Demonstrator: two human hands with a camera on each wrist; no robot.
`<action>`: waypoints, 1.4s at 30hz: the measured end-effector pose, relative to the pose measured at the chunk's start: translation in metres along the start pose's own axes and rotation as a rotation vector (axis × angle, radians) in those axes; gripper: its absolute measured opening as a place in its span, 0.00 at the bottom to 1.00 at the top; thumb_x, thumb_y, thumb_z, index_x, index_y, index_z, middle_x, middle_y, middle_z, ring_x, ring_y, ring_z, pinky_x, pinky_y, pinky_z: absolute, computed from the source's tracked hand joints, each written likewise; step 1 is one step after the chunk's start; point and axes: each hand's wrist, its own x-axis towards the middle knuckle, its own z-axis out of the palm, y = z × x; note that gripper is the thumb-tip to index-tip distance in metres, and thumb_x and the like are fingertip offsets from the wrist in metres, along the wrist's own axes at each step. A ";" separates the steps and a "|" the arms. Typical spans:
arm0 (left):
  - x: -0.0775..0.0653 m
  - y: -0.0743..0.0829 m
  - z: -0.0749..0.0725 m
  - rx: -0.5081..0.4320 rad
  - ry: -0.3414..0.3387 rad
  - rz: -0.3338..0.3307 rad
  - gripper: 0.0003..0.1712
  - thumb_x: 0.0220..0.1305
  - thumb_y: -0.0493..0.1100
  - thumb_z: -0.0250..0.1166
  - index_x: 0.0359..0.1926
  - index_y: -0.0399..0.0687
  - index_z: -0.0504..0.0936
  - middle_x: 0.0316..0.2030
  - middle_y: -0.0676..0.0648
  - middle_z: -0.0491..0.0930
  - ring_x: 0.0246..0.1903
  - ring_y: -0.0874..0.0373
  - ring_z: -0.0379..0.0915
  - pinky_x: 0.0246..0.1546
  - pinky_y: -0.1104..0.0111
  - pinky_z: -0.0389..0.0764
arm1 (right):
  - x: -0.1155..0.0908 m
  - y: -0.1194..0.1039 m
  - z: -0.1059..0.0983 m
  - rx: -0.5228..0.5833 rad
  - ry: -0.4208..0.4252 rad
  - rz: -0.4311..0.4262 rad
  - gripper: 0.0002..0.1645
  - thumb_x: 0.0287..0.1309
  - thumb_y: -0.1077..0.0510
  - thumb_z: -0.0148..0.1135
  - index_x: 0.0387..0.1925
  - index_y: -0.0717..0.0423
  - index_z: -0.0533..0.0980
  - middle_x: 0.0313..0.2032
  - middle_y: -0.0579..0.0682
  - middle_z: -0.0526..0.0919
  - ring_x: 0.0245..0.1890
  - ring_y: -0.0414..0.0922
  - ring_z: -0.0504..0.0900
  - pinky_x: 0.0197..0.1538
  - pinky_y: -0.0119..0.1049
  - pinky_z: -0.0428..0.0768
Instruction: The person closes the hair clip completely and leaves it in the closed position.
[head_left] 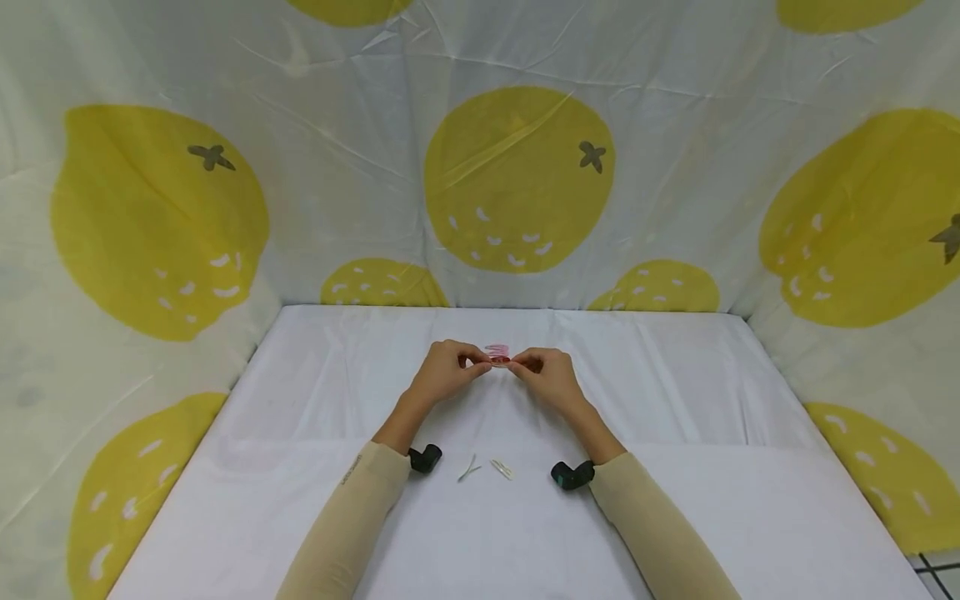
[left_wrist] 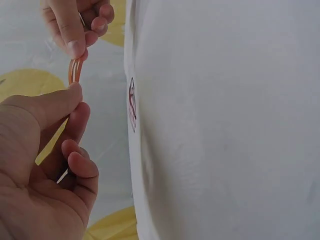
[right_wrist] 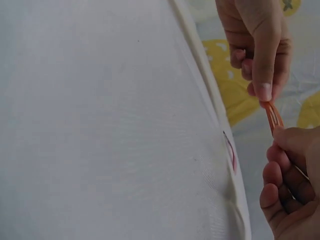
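Observation:
Between my two hands is a small orange-red snap hair clip point(head_left: 500, 361), held by its two ends above the white table. My left hand point(head_left: 446, 370) pinches one end between thumb and forefinger, and my right hand point(head_left: 552, 380) pinches the other end in the same way. The left wrist view shows the slotted middle of the hair clip point(left_wrist: 75, 71) between the fingertips; the right wrist view shows the hair clip point(right_wrist: 273, 116) too. Just beyond the hands lie pink, thin-outlined pieces point(head_left: 497, 349), partly hidden.
A pale green clip-like piece point(head_left: 469, 468), spread in a Y shape, lies on the white-covered table point(head_left: 675, 517) between the forearms. Beside it is a cream slotted clip point(head_left: 502, 469). Behind and along the sides hangs a lemon-print cloth point(head_left: 360, 167).

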 end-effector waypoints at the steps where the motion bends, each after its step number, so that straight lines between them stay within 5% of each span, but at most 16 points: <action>1: 0.001 0.000 0.000 0.001 -0.005 -0.013 0.04 0.64 0.49 0.74 0.37 0.58 0.93 0.32 0.58 0.88 0.25 0.61 0.68 0.27 0.69 0.69 | 0.001 0.000 0.000 -0.002 -0.002 0.003 0.06 0.64 0.53 0.72 0.36 0.50 0.89 0.30 0.46 0.89 0.28 0.39 0.81 0.33 0.31 0.78; 19: 0.013 -0.011 0.014 -0.007 -0.056 -0.191 0.05 0.64 0.47 0.74 0.37 0.52 0.91 0.31 0.53 0.85 0.30 0.59 0.70 0.31 0.69 0.70 | 0.008 0.011 0.014 -0.030 -0.047 0.137 0.06 0.65 0.56 0.70 0.37 0.54 0.89 0.31 0.48 0.88 0.28 0.40 0.77 0.32 0.31 0.75; 42: 0.020 -0.017 0.023 -0.022 -0.024 -0.268 0.06 0.63 0.46 0.74 0.34 0.50 0.92 0.31 0.51 0.88 0.33 0.58 0.77 0.36 0.67 0.76 | 0.022 0.014 0.015 -0.100 -0.060 0.124 0.05 0.59 0.58 0.74 0.34 0.56 0.88 0.25 0.47 0.84 0.26 0.38 0.77 0.31 0.30 0.74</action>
